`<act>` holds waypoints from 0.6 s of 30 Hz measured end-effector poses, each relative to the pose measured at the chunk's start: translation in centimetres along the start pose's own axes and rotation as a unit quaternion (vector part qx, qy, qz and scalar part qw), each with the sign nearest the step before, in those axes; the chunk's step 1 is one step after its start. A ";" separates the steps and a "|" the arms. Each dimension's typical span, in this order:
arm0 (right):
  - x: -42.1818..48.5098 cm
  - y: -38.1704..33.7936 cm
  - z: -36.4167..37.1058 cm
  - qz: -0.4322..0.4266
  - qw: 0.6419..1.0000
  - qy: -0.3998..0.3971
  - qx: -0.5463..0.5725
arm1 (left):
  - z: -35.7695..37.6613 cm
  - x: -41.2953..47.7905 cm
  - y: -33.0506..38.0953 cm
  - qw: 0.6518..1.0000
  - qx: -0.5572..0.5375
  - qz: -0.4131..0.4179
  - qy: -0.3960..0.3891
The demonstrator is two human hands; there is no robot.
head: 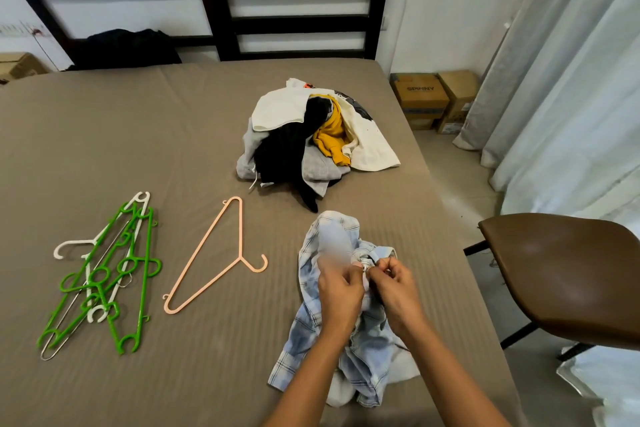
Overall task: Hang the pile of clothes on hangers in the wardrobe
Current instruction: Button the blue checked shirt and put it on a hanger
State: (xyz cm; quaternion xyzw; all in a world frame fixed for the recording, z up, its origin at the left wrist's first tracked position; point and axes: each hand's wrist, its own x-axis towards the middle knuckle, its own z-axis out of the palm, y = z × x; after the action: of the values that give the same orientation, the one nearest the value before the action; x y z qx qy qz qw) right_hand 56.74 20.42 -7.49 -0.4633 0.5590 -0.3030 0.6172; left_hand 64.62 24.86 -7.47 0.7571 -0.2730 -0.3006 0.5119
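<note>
A crumpled light blue plaid shirt (367,354) lies on the bed near its front right side. My left hand (337,298) and my right hand (396,291) meet above it, and both pinch the same small bit of the shirt's fabric between fingers and thumb. A peach plastic hanger (211,258) lies flat on the bed to the left of the shirt. Further left sits a heap of green, white and wire hangers (104,274). A pile of clothes (311,135) in white, black, yellow and grey rests further back on the bed.
The brown bed sheet (138,135) spans most of the view, with a dark headboard (294,14) and a black garment (121,48) at the back. A brown chair (568,274) stands at the right, cardboard boxes (436,100) and curtains (571,97) beyond it.
</note>
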 end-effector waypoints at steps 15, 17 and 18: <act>1.4 0.7 -0.8 0.279 0.925 -0.107 0.235 | -0.8 1.5 -2.5 0.960 -0.226 -0.143 -0.088; 2.5 1.8 -0.9 0.363 0.880 -0.048 0.304 | -1.1 1.7 -3.0 0.953 -0.241 -0.154 -0.098; 3.0 2.0 -1.0 0.377 0.869 -0.006 0.320 | -1.3 1.5 -3.0 0.956 -0.231 -0.149 -0.107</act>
State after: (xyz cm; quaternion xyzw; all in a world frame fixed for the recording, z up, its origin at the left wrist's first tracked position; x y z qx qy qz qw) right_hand 56.09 18.31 -10.50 0.0035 0.5595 -0.2071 0.8025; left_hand 66.92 25.51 -10.18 0.6137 -0.1335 -0.5070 0.5903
